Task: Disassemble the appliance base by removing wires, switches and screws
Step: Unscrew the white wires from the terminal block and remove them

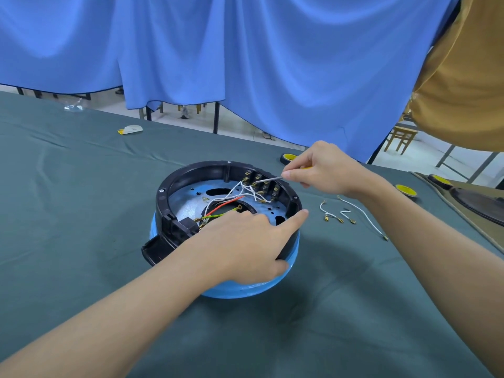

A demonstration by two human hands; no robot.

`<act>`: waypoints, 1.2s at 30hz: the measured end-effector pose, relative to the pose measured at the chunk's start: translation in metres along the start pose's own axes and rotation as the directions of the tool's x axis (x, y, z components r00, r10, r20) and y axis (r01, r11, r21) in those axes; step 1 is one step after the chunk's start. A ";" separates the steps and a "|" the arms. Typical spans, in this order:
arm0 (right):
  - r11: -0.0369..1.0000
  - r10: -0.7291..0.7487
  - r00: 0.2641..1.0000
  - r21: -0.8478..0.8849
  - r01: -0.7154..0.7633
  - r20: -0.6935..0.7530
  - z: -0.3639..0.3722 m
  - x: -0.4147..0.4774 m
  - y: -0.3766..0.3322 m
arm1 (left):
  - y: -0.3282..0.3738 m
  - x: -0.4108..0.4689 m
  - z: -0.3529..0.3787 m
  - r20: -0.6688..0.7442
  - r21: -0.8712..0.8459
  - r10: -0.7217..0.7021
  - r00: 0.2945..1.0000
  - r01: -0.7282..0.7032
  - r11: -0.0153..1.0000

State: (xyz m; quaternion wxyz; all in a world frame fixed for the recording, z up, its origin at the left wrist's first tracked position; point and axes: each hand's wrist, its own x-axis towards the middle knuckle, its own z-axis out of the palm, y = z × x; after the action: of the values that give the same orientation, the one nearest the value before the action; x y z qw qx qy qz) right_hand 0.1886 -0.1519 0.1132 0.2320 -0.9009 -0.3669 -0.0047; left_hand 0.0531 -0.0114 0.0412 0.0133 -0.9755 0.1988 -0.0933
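Note:
The round appliance base (174, 184), black rim on a blue shell, lies upside down on the green cloth. Inside it, white, red and green-yellow wires (231, 199) run to a row of brass switch terminals (261, 182) at the far rim. My left hand (245, 241) grips the near right rim, index finger stretched along the edge and thumb on the blue shell. My right hand (324, 170) pinches a thin screwdriver (268, 180) whose metal tip touches the terminals.
Several loose white wires with brass connectors (345, 212) lie on the cloth right of the base. Yellow-centred black discs (406, 190) and a dark panel (474, 203) sit at the right. A person in an ochre shirt (463, 77) stands far right. Blue curtains hang behind.

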 end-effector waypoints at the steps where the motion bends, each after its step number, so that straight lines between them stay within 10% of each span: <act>1: 0.999 -0.003 1.000 0.034 0.002 0.027 0.000 -0.001 -0.001 | 0.000 0.000 0.000 -0.002 0.000 0.002 1.000 -0.002 1.000; 8: 0.988 0.009 0.995 0.157 0.007 -0.099 0.007 -0.008 -0.002 | 0.000 0.001 0.001 -0.015 0.004 0.003 1.000 -0.003 1.000; 21: 0.958 -0.151 0.965 -0.274 0.089 -0.213 0.034 -0.028 -0.013 | 0.002 -0.002 0.000 -0.046 -0.019 0.016 0.999 -0.017 1.000; 36: 0.961 -0.134 0.976 -0.261 0.087 -0.170 0.026 -0.025 -0.021 | 0.002 -0.001 -0.001 -0.054 -0.001 0.016 0.998 -0.016 1.000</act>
State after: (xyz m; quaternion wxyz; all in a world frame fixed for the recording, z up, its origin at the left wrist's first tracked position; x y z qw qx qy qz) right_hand 0.1529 -0.1445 0.0945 0.1484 -0.8967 -0.3898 -0.1485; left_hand 0.0514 -0.0129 0.0417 0.0079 -0.9710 0.2070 -0.1194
